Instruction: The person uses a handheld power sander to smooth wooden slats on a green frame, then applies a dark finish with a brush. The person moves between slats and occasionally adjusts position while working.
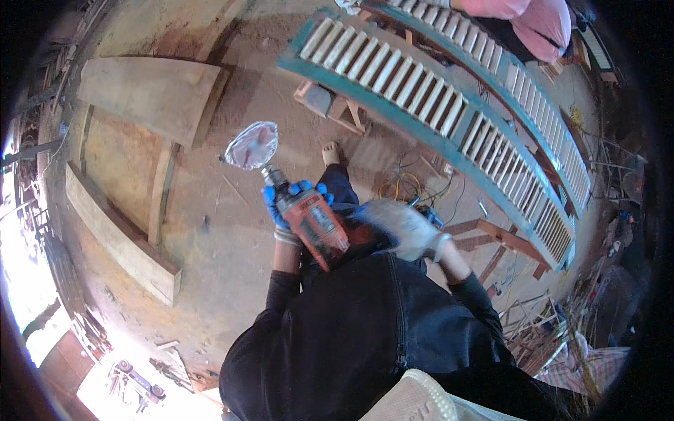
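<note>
My left hand (275, 210), in a blue-coated glove with a pale cuff, is closed around the neck of a red-and-black power tool (316, 226). A round, shiny disc (251, 146) sits at the tool's metal head, pointing away from me to the left. The tool's rear end lies close to the front of my dark jacket. My right hand (404, 228), in a whitish glove with some blue, is beside the tool's rear end. It is smeared by motion, so its fingers cannot be made out.
Long slatted panels with blue-green frames (428, 140) stand ahead on the right, on wooden supports. A person in pink (537, 28) is beyond them. Wooden boards (147, 95) form a frame on the left floor. Tangled cables (407, 186) lie ahead, and scrap wood lies right.
</note>
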The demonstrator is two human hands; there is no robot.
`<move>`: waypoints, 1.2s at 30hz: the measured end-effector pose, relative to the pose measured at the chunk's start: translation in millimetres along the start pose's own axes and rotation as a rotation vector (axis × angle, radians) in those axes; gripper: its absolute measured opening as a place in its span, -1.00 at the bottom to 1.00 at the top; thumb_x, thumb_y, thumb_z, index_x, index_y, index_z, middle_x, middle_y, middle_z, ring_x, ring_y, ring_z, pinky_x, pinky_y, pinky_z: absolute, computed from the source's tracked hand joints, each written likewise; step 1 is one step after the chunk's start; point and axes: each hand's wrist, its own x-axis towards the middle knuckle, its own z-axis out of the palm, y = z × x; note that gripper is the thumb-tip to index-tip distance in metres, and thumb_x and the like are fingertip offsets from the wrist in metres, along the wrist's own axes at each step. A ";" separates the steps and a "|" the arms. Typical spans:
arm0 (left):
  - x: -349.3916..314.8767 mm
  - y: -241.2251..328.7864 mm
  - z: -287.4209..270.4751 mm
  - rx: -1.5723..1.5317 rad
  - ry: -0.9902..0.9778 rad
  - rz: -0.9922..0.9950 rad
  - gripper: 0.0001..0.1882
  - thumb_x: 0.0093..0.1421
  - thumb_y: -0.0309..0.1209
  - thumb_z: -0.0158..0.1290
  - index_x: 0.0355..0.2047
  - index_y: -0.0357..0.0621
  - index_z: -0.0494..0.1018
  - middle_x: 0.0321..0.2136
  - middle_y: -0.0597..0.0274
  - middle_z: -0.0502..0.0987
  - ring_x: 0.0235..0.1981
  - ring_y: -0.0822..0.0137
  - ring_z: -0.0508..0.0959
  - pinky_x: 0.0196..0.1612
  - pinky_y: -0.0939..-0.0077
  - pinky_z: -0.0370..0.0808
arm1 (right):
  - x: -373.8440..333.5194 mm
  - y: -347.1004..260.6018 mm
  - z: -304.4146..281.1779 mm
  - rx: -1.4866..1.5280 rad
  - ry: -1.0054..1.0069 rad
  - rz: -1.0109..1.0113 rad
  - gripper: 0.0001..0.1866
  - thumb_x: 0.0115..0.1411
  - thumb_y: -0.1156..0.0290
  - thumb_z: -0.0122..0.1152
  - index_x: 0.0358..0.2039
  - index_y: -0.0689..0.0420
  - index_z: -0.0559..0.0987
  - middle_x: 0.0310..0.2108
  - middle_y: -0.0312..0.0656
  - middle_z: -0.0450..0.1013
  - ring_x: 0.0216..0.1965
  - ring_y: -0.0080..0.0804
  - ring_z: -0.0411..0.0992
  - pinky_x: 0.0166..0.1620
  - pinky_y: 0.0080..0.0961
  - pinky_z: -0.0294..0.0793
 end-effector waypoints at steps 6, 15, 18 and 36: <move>150.3 32.8 33.3 0.077 0.015 -0.074 -0.34 0.18 0.20 -0.10 -0.04 -0.15 0.41 -0.04 0.05 0.48 0.05 -0.07 0.42 0.16 -0.08 0.30 | 105.5 30.0 -38.2 -0.060 0.126 0.296 0.06 -0.26 0.32 0.42 0.27 0.29 0.09 -0.06 0.13 0.32 -0.04 0.10 0.35 0.03 -0.19 0.36; 231.9 16.5 64.2 0.244 0.156 0.010 -0.35 0.26 0.12 -0.13 0.13 -0.14 0.29 0.09 -0.03 0.38 0.13 -0.02 0.37 0.20 -0.05 0.29 | 127.4 35.5 -110.6 0.331 0.442 0.433 0.00 -0.07 0.43 0.26 0.34 0.27 -0.05 0.13 0.13 0.31 0.17 -0.07 0.32 0.20 -0.34 0.24; 254.3 5.2 48.0 -0.069 -0.047 0.062 -0.32 0.23 0.20 -0.17 0.14 -0.04 0.30 0.08 0.03 0.41 0.11 -0.01 0.39 0.23 -0.05 0.26 | 133.0 50.7 -119.9 0.416 0.479 0.397 0.00 -0.09 0.40 0.27 0.33 0.28 -0.04 0.06 0.10 0.39 0.06 -0.11 0.44 0.10 -0.34 0.36; 411.5 -46.8 123.9 0.675 0.642 0.185 -0.72 0.12 -0.28 0.25 -0.25 -0.15 0.50 -0.37 0.27 0.57 -0.40 0.44 0.57 -0.31 0.51 0.53 | 118.5 255.9 -169.3 1.567 0.562 0.393 -0.40 0.11 0.50 0.15 0.19 0.20 0.29 0.04 -0.13 0.40 0.02 -0.34 0.43 0.06 -0.39 0.46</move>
